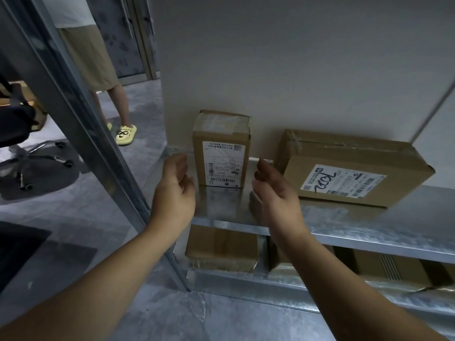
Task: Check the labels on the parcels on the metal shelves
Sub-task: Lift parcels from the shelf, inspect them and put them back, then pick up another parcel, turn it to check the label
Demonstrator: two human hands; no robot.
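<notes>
A small brown parcel [221, 148] stands upright on the metal shelf [369, 222], against the wall, with a white label [222, 164] on its front face. My left hand [173, 190] hovers just left of it and my right hand [273, 190] just right of it. Both hands have relaxed fingers, hold nothing and do not touch the box. A larger flat parcel [349, 166] lies to the right, its white label [343, 181] marked with handwritten numbers.
More cardboard parcels [221, 249] sit on the lower shelf. A metal upright post [81, 119] runs diagonally at left. Another person's legs in yellow slippers [125, 134] stand on the grey floor behind, near an office chair base [37, 158].
</notes>
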